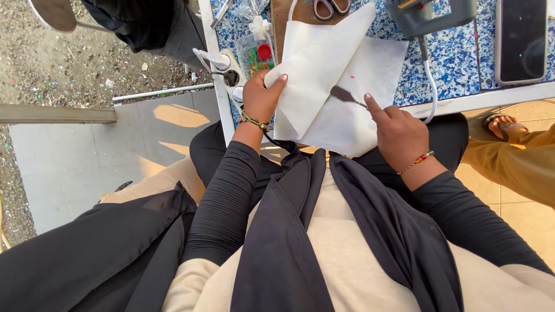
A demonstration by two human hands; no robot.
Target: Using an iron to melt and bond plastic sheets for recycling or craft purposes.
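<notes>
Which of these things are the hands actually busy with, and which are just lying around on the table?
In use:
- white paper sheet, gripped at its folded edge by the left hand
- small dark blade, held on the paper by the right hand

Lying about:
- scissors
- phone
- grey power tool
- clear box of coloured bits
- power strip

The paper sheet (324, 75) is white, matt and creased; the table (457, 63) top shows glossy blue-white speckle. The phone (521, 40) at its right edge is glossy glass; the scissors (330, 7) are metal.
</notes>
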